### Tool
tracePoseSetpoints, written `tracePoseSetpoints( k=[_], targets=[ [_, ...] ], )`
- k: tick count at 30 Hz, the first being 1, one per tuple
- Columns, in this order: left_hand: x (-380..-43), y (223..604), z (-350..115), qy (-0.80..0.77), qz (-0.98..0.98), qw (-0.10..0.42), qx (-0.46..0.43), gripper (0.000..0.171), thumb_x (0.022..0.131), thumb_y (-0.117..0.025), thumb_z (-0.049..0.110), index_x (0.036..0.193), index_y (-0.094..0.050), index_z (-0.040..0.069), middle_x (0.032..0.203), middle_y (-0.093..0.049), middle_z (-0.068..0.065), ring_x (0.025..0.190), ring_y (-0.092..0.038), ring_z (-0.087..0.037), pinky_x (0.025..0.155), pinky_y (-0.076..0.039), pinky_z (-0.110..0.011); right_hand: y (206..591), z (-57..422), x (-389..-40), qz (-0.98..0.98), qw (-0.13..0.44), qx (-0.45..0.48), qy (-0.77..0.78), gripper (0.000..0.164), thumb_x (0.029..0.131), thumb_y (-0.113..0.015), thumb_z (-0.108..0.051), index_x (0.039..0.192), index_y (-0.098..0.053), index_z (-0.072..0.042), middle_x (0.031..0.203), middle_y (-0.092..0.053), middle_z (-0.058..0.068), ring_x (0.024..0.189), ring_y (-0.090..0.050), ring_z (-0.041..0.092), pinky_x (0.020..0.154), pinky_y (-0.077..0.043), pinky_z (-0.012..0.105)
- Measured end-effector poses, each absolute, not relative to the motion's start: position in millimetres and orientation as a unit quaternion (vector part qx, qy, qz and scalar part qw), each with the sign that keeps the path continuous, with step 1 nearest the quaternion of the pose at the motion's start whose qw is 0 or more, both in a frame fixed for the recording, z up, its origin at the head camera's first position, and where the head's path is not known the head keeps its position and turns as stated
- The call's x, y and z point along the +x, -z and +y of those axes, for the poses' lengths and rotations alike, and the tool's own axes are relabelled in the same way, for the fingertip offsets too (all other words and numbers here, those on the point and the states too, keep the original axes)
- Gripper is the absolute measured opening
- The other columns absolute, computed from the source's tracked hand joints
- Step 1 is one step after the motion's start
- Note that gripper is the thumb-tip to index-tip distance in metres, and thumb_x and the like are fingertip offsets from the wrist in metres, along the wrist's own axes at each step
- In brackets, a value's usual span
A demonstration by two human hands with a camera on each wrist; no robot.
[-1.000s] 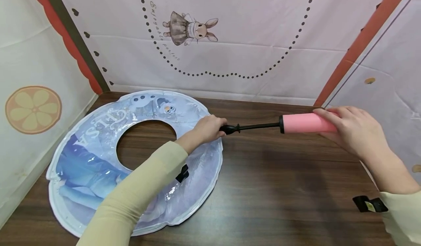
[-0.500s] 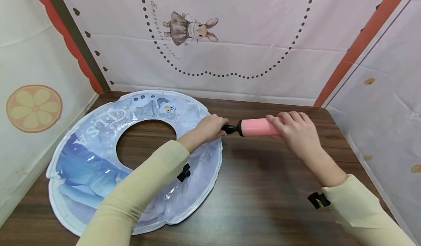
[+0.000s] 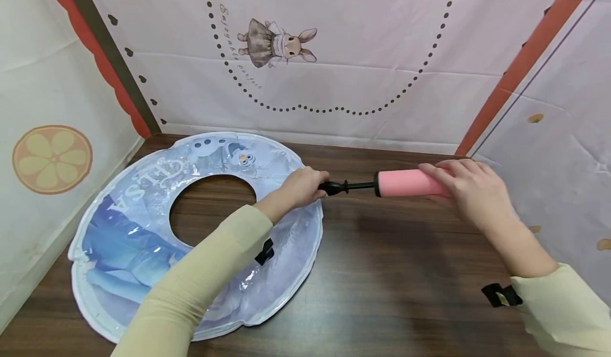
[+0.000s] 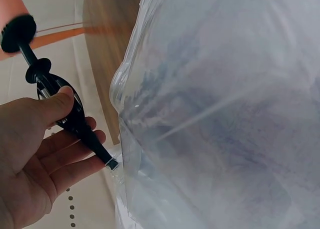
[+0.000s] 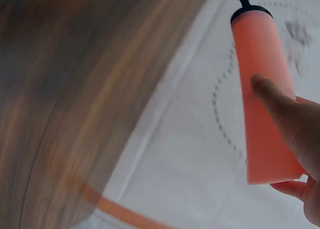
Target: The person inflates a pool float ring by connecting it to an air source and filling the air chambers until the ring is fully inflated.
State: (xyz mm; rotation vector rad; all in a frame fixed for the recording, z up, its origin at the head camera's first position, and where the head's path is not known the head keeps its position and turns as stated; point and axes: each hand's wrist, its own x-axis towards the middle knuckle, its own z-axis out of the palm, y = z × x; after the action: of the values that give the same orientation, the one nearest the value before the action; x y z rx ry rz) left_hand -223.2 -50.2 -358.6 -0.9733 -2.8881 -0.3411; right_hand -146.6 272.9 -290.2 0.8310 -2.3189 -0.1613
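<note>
A pink hand pump (image 3: 403,183) is held level between both hands, above the table's right half. My left hand (image 3: 302,187) pinches its black end piece (image 4: 75,114) between thumb and fingers, at the right edge of a blue and lilac swim ring (image 3: 281,280). In the left wrist view the nozzle tip (image 4: 112,164) meets a clear plastic valve at the ring's edge. My right hand (image 3: 477,192) grips the pink barrel (image 5: 265,99) near its far end, thumb along it. Part of the black rod (image 3: 361,185) shows between barrel and end piece.
The ring lies rather flat and wrinkled on the dark wooden table (image 3: 372,293), its left side near the left cloth wall (image 3: 47,92). A printed cloth (image 3: 363,44) stands along the back edge, and another (image 3: 563,150) on the right.
My right hand slid the barrel left until the rod was hidden, then back right, so part of the rod shows again. My left hand has stayed nearly still at the ring's edge.
</note>
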Motion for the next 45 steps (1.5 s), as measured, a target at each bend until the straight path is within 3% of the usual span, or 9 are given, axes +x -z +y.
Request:
tracePoseSetpoints(
  k=[2,6,8,14,24,35,38,42,45],
  targets=[
    [-224.3,359.3,-51.7,0.110,-0.942,0.036,-0.314,0.023,0.081,-0.070,0.027,0.098,-0.063,0.012,0.084,-0.068,-0.003,0.071,-0.060,-0.018,0.066,-0.049,-0.035,283.9,285.3,-143.7,-0.891,0.331,0.306,0.057,0.062,0.060,-0.080,-0.021,0.118,-0.060,-0.016,0.097,-0.063,0.015,0.087,-0.057,0.040,0.075,-0.043,0.053],
    [-225.7,359.7,-54.0,0.105,-0.945,0.034,-0.309,0.023,0.082,-0.068,0.026,0.100,-0.064,0.013,0.085,-0.068,-0.002,0.072,-0.060,-0.016,0.067,-0.049,-0.034,276.2,302.5,-139.5,-0.894,0.344,0.283,0.054,0.046,0.084,-0.058,-0.049,0.117,-0.060,-0.016,0.096,-0.062,0.017,0.089,-0.055,0.042,0.078,-0.042,0.055],
    [-225.7,359.4,-54.3,0.103,-0.945,0.035,-0.307,0.023,0.083,-0.068,0.027,0.100,-0.064,0.013,0.086,-0.068,-0.001,0.072,-0.060,-0.015,0.067,-0.049,-0.034,277.1,301.2,-139.8,-0.890,0.350,0.286,0.054,0.045,0.085,-0.055,-0.049,0.116,-0.060,-0.016,0.096,-0.062,0.017,0.088,-0.055,0.042,0.076,-0.041,0.055],
    [-224.4,355.2,-50.5,0.103,-0.942,0.041,-0.318,0.021,0.083,-0.068,0.026,0.098,-0.065,0.012,0.085,-0.068,-0.002,0.072,-0.060,-0.016,0.068,-0.049,-0.035,298.1,257.2,-150.8,-0.872,0.370,0.314,0.067,0.063,0.057,-0.083,-0.018,0.116,-0.060,-0.016,0.095,-0.062,0.015,0.085,-0.056,0.040,0.070,-0.042,0.053],
    [-221.9,356.2,-51.5,0.114,-0.937,0.053,-0.326,0.016,0.080,-0.070,0.023,0.090,-0.065,0.012,0.076,-0.066,-0.001,0.068,-0.058,-0.017,0.066,-0.047,-0.035,317.1,214.7,-161.8,-0.856,0.395,0.322,0.080,0.057,0.058,-0.085,-0.020,0.109,-0.062,-0.017,0.090,-0.061,0.011,0.080,-0.057,0.034,0.067,-0.041,0.049],
    [-223.0,363.7,-54.5,0.117,-0.939,0.043,-0.319,0.023,0.082,-0.069,0.028,0.099,-0.066,0.013,0.084,-0.068,-0.001,0.071,-0.060,-0.016,0.067,-0.049,-0.035,302.2,264.6,-148.0,-0.886,0.330,0.321,0.054,0.064,0.059,-0.083,-0.021,0.119,-0.059,-0.018,0.095,-0.063,0.014,0.086,-0.058,0.038,0.070,-0.043,0.050],
    [-222.8,365.3,-54.7,0.117,-0.941,0.050,-0.312,0.022,0.082,-0.069,0.028,0.099,-0.065,0.014,0.086,-0.068,-0.001,0.073,-0.061,-0.017,0.068,-0.049,-0.036,291.8,286.8,-143.4,-0.893,0.325,0.310,0.039,0.053,0.078,-0.066,-0.051,0.117,-0.060,-0.016,0.093,-0.063,0.016,0.083,-0.057,0.040,0.069,-0.043,0.053],
    [-222.4,367.0,-55.0,0.109,-0.947,0.065,-0.297,0.019,0.083,-0.068,0.026,0.098,-0.065,0.015,0.087,-0.068,0.000,0.074,-0.062,-0.019,0.067,-0.049,-0.038,282.9,305.7,-139.6,-0.902,0.321,0.285,0.039,0.078,0.082,-0.017,-0.071,0.114,-0.061,-0.014,0.090,-0.061,0.019,0.080,-0.055,0.042,0.068,-0.042,0.054],
    [-222.1,366.6,-52.5,0.105,-0.948,0.069,-0.292,0.017,0.083,-0.067,0.026,0.097,-0.064,0.015,0.087,-0.068,0.000,0.076,-0.062,-0.020,0.067,-0.049,-0.038,286.0,296.8,-141.6,-0.901,0.321,0.289,0.046,0.060,0.079,-0.054,-0.063,0.115,-0.060,-0.014,0.091,-0.061,0.018,0.082,-0.055,0.041,0.068,-0.041,0.054]
  ],
)
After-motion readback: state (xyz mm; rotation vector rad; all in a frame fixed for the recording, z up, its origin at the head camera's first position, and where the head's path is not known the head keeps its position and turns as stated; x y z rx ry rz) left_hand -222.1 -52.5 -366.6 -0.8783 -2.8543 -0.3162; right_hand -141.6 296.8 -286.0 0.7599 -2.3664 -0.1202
